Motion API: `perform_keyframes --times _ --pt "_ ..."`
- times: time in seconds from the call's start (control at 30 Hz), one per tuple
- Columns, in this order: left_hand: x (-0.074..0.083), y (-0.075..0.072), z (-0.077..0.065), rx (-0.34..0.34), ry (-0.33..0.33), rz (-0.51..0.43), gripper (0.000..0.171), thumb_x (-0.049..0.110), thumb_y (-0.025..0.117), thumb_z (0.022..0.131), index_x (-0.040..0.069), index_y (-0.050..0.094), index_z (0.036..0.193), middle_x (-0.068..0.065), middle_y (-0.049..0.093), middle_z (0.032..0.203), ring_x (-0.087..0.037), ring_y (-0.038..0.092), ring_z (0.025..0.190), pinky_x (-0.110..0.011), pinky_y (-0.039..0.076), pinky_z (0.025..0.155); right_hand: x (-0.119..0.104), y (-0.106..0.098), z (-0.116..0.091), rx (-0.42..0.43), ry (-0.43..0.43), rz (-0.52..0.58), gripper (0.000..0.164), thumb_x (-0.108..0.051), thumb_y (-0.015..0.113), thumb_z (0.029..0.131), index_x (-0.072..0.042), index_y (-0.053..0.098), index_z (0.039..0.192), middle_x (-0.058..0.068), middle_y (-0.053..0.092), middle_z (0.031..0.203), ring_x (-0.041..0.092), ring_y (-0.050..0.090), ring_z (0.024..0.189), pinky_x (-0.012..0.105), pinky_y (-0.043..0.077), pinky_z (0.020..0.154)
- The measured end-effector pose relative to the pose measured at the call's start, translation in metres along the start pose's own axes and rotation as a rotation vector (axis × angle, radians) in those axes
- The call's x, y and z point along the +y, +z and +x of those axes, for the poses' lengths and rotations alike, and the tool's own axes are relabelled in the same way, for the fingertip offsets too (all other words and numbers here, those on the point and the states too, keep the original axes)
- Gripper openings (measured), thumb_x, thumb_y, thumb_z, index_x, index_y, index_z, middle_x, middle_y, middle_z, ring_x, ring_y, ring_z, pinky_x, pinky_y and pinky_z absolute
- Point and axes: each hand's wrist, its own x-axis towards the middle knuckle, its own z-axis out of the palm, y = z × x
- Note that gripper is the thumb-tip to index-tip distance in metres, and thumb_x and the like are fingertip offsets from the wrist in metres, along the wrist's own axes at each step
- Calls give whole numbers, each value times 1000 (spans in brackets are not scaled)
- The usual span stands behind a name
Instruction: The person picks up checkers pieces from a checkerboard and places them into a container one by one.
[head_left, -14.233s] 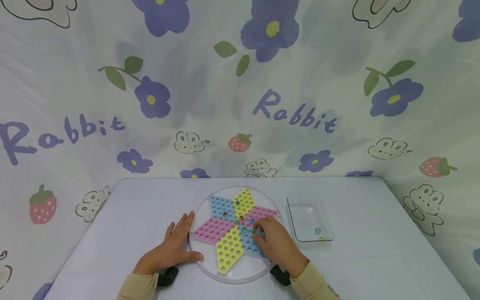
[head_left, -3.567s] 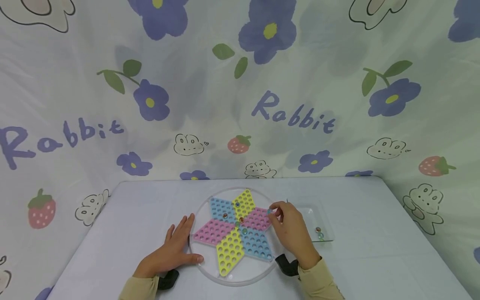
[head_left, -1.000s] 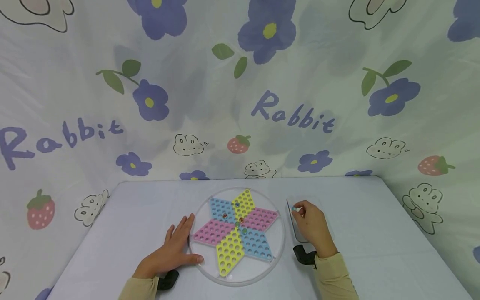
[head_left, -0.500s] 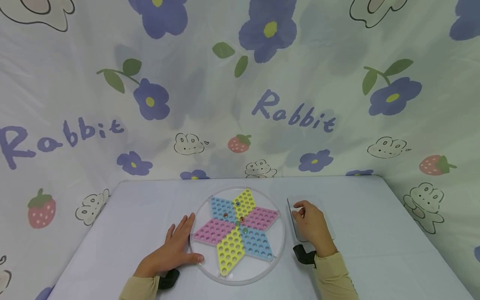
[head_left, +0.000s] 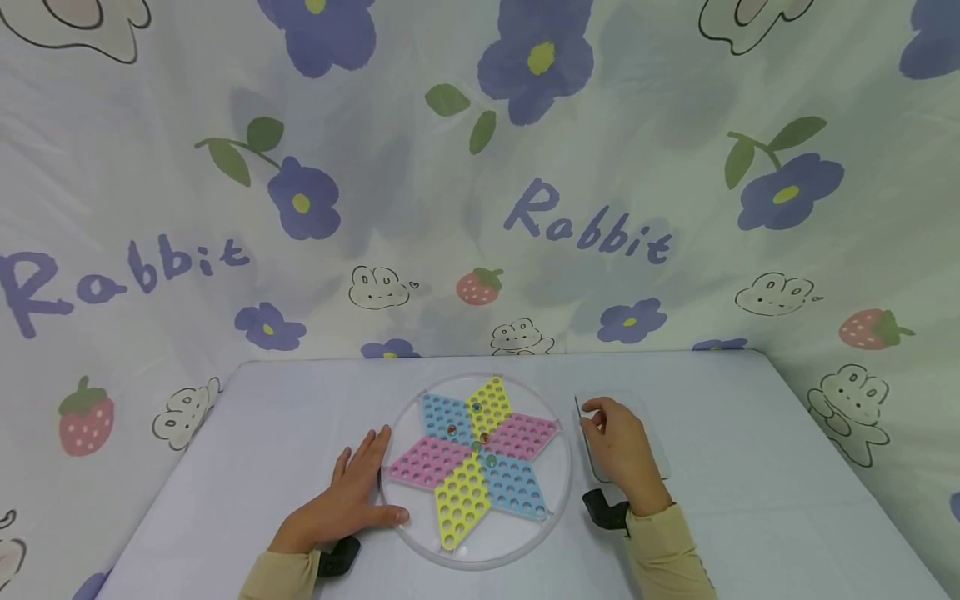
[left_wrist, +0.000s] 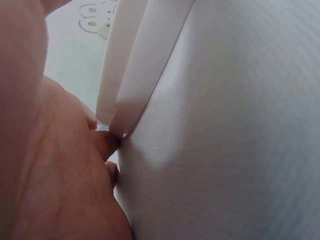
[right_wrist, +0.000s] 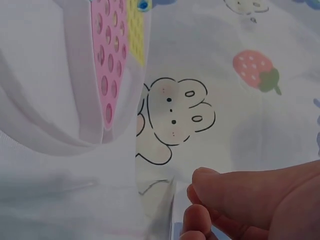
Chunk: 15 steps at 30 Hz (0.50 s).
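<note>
The clear box [head_left: 588, 446] was partly hidden by the right grip [head_left: 622, 446]. The board [right_wrist: 80, 90] was cut off in both wrist views.

board [head_left: 461, 492]: pink, blue, yellow (star-patterned) | sleeves [head_left: 667, 550]: beige | backdrop [head_left: 420, 208]: purple-flowered

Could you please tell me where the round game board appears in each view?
Head: the round game board lies at lower centre, whole star showing.
Left wrist: only its white rim shows, at top, just left of centre.
Right wrist: partly in view, upper left, with a pink star point.
Shared landmark: the rabbit-print cloth behind.
</note>
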Motion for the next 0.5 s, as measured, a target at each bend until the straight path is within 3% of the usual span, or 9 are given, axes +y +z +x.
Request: perform_keyframes --times 0.5 --pt "2 -1 -1 4 15 0 125 47 82 80 -6 1 158 -27 5 165 -46 -6 151 -64 -14 112 -16 15 -4 -29 6 45 19 -9 68 95 -1 68 112 5 55 84 17 48 71 26 43 57"
